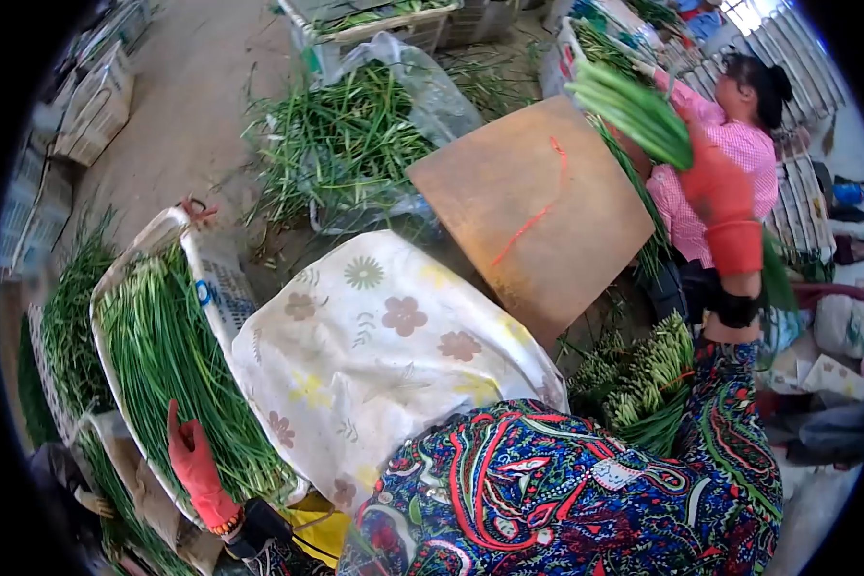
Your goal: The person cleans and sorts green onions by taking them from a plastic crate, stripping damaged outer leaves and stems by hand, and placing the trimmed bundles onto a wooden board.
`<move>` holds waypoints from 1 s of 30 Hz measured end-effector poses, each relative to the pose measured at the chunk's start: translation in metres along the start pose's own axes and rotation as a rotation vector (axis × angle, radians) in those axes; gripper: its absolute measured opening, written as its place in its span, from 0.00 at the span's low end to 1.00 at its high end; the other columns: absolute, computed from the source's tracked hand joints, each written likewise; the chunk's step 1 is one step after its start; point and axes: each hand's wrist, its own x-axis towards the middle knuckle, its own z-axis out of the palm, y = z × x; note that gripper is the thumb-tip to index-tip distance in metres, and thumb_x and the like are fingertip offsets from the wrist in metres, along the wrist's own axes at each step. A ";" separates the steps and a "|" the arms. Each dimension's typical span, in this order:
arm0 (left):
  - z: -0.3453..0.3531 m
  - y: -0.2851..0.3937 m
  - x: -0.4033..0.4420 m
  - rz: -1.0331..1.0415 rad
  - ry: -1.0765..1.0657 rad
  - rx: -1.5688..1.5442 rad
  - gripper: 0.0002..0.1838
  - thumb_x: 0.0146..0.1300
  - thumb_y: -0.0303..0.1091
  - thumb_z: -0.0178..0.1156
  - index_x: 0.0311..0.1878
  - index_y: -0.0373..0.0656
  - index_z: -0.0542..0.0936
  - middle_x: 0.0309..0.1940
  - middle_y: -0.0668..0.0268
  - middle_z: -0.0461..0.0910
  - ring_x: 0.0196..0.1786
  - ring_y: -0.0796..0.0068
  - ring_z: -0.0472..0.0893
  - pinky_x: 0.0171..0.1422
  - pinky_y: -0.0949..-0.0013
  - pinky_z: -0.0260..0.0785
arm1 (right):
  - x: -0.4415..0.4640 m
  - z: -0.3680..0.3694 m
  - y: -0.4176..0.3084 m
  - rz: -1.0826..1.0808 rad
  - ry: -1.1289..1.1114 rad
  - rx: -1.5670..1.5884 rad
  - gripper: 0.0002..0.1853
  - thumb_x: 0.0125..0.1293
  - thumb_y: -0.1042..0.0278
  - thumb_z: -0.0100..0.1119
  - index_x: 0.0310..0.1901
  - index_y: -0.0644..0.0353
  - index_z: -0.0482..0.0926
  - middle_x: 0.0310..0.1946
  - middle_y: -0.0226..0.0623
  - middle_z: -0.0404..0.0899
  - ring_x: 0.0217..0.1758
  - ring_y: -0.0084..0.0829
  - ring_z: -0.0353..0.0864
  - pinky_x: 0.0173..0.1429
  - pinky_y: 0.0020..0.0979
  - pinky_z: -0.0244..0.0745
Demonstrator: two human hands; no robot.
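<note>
My right hand (725, 197), in a red glove, is raised at the right and closed around a bunch of chives (634, 110), smeared by motion. My left hand (198, 466), also red-gloved, hovers at the lower end of a white crate (194, 252) packed with long chives (168, 336). Its index finger points out and the other fingers are partly bent, with nothing seen in them. A flowered cloth (374, 326) covers my lap. Beyond it lies a brown board (518, 192) with a red tie (547, 206) across it.
Loose green trimmings (346, 144) heap on clear plastic sheeting (442, 96) beyond the cloth. Tied chive bundles (648, 379) sit by my right side. A person in a pink checked shirt (749, 158) works close at the right. More crates (96, 106) stand at the far left.
</note>
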 end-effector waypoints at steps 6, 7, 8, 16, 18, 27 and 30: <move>0.009 0.043 0.013 0.012 -0.081 -0.016 0.26 0.58 0.23 0.51 0.62 0.45 0.65 0.23 0.78 0.64 0.24 0.88 0.58 0.28 0.83 0.52 | 0.000 0.142 0.002 0.118 -0.188 0.105 0.35 0.54 0.54 0.54 0.64 0.42 0.54 0.40 0.48 0.77 0.39 0.47 0.78 0.41 0.43 0.73; 0.010 0.046 0.013 0.036 -0.074 -0.001 0.27 0.57 0.22 0.51 0.62 0.45 0.65 0.24 0.78 0.66 0.25 0.88 0.60 0.28 0.84 0.53 | 0.007 0.158 -0.010 0.150 -0.346 0.117 0.40 0.51 0.51 0.57 0.65 0.43 0.52 0.45 0.48 0.74 0.44 0.48 0.75 0.45 0.44 0.70; 0.012 0.052 0.012 0.032 -0.092 0.021 0.27 0.57 0.22 0.51 0.62 0.45 0.65 0.24 0.78 0.66 0.25 0.88 0.60 0.29 0.84 0.54 | 0.010 0.173 -0.017 0.179 -0.504 0.129 0.45 0.48 0.47 0.60 0.66 0.45 0.49 0.50 0.48 0.71 0.50 0.49 0.72 0.49 0.46 0.68; 0.013 0.062 -0.004 -0.030 -0.154 0.055 0.25 0.59 0.22 0.52 0.61 0.44 0.66 0.24 0.78 0.66 0.25 0.89 0.61 0.29 0.84 0.55 | 0.002 0.250 -0.040 0.441 -0.295 0.336 0.57 0.41 0.33 0.58 0.68 0.53 0.41 0.66 0.45 0.49 0.67 0.51 0.49 0.64 0.49 0.49; 0.017 0.070 0.002 -0.011 -0.175 0.092 0.25 0.59 0.22 0.52 0.61 0.45 0.66 0.24 0.78 0.66 0.26 0.89 0.61 0.29 0.84 0.54 | 0.007 0.258 -0.051 0.502 -0.298 0.285 0.57 0.41 0.32 0.56 0.68 0.53 0.40 0.66 0.47 0.48 0.67 0.52 0.49 0.64 0.49 0.49; 0.029 0.083 -0.001 0.079 -0.212 0.237 0.23 0.58 0.24 0.53 0.59 0.43 0.69 0.21 0.78 0.64 0.23 0.89 0.59 0.27 0.82 0.52 | 0.041 0.234 0.007 0.096 -0.194 0.173 0.33 0.53 0.47 0.52 0.62 0.47 0.60 0.65 0.38 0.54 0.69 0.43 0.49 0.66 0.43 0.49; 0.032 0.090 -0.002 0.066 -0.227 0.202 0.22 0.58 0.25 0.53 0.58 0.43 0.69 0.21 0.78 0.63 0.23 0.89 0.59 0.26 0.82 0.53 | 0.073 0.243 0.018 -0.051 -0.193 0.053 0.26 0.54 0.56 0.53 0.58 0.40 0.66 0.65 0.34 0.54 0.69 0.42 0.49 0.67 0.43 0.47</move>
